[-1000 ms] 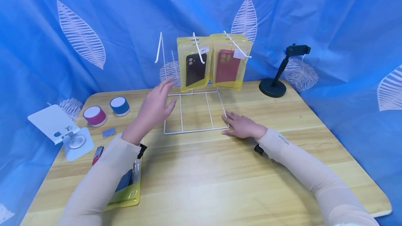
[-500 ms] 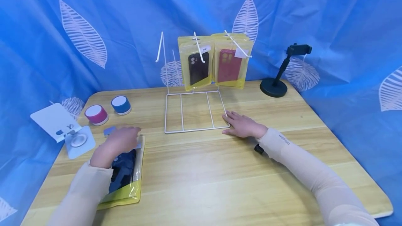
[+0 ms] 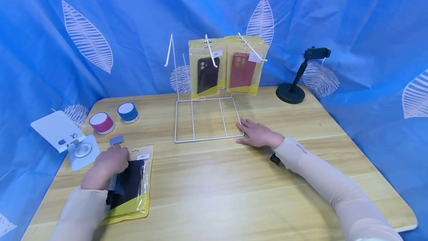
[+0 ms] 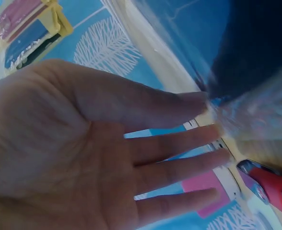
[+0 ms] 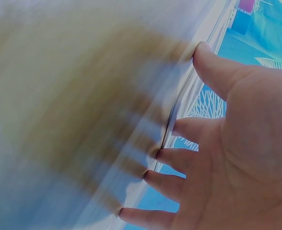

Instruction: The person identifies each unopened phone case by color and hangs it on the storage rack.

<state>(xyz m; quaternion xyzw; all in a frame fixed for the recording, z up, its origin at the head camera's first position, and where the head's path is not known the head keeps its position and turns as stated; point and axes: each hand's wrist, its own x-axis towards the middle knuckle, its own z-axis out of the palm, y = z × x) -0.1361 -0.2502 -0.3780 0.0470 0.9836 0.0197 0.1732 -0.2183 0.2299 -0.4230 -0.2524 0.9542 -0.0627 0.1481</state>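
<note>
One packaged phone case (image 3: 128,187) is being taken up from the near-left of the table (image 3: 234,189).
Its upper left edge is touched by the left hand (image 3: 106,166), fingers nearly straight in the wrist view, not yet curled round it. Judged next: a pinch on that edge, then a lift. Its long axis runs away from the fingers' side toward the rack, white label end farthest. Farther off, the right hand (image 3: 256,134) is laid flat, fingers extended, on the wire rack (image 3: 207,122) base corner.
</note>
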